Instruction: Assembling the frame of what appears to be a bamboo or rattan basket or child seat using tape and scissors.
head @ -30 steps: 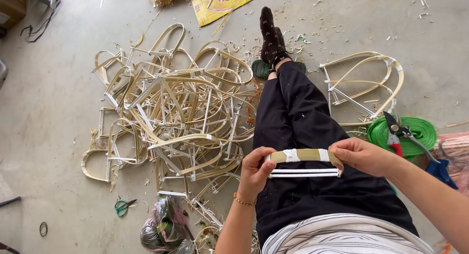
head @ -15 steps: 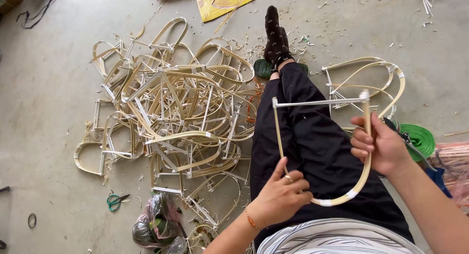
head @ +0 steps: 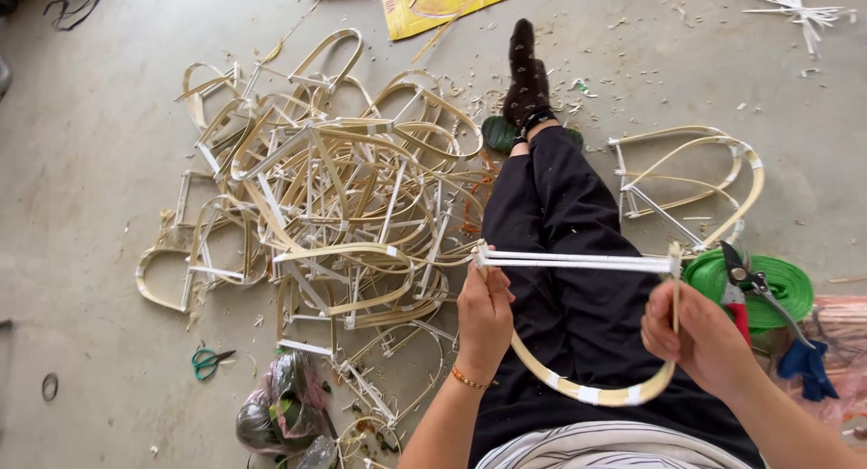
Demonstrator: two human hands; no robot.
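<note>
Bamboo frame mid-frame: straight bar runs left-right, curve bows toward the viewer. Left hand and right hand both grasp its ends.

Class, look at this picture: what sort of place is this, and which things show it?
Probably a floor workshop for handcraft: a pile of bent cane frames, offcuts on the concrete floor, pruning shears.

Bare floor lies open far left; frame pile blocks the left side, pruning shears seemingly crowd right.
</note>
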